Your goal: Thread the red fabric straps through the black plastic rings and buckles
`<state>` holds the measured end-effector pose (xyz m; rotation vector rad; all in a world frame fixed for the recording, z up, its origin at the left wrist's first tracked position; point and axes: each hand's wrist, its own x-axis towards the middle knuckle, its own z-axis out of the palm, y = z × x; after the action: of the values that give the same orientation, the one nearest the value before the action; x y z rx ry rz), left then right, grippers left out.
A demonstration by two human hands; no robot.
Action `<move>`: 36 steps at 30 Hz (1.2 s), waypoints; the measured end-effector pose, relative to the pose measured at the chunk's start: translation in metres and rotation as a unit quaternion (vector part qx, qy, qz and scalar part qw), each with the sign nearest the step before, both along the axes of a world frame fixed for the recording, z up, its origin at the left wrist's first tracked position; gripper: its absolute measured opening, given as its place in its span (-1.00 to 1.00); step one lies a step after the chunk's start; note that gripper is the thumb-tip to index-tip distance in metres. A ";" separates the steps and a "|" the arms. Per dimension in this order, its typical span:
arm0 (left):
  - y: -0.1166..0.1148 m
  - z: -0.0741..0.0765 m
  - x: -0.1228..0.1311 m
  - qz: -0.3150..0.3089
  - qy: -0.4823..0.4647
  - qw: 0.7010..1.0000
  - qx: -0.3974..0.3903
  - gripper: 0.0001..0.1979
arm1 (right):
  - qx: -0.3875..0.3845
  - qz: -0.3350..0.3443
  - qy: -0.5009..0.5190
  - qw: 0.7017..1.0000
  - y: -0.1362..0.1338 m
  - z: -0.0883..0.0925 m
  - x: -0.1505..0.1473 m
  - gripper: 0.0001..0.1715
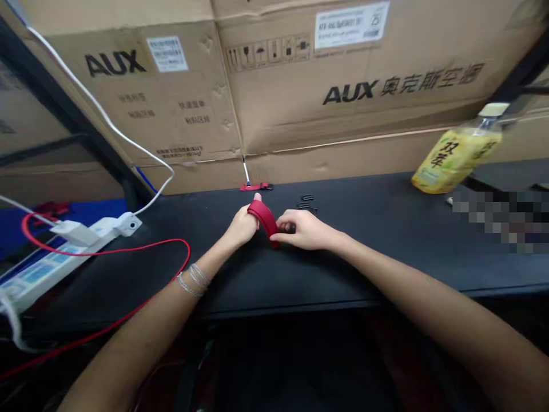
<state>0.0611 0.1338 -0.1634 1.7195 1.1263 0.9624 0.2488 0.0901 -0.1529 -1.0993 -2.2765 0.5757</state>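
Observation:
Between my two hands a red strap [265,219] arches over the dark table. My left hand [242,228] is closed on its upper left end, with the thumb pointing away from me. At the lower right end, the thumb and fingers of my right hand [302,229] pinch the strap. Just beyond my right hand lie several small black buckles [305,201], partly hidden by it. Farther back, against the cardboard, rests another red strap [256,187] with a black fitting at its right end.
Large cardboard boxes [291,103] stand along the back of the table [300,286]. A yellow-labelled bottle [458,151] leans at the right. On the left lie a white power strip [55,260], a white cable [105,117] and a red cable [141,247].

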 end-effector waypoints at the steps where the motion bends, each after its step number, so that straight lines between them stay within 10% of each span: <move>1: 0.000 0.001 -0.002 0.007 0.018 1.000 0.025 -0.51 | -0.001 -0.004 -0.001 1.000 0.000 0.000 0.000 -0.70; 8: 0.007 0.003 -0.016 0.054 0.162 0.976 0.134 -0.88 | -0.003 -0.047 -0.004 0.999 0.001 -0.001 -0.001 -0.80; 19: 0.005 0.011 -0.019 0.079 0.488 0.863 0.103 -0.53 | 0.021 -0.206 0.032 0.978 0.017 -0.009 0.006 -0.84; 30: 0.004 0.020 -0.025 0.128 0.538 0.826 0.111 -0.54 | 0.011 -0.238 0.011 0.971 0.029 -0.018 0.016 -0.90; 36: 0.004 0.021 -0.022 0.090 0.468 0.864 0.160 -0.52 | 0.028 -0.237 0.031 0.970 0.028 -0.017 0.015 -0.92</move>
<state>0.0388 0.1381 -0.1428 2.4989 1.8315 0.3756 0.2635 0.1182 -0.1699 -1.5080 -1.8663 0.3413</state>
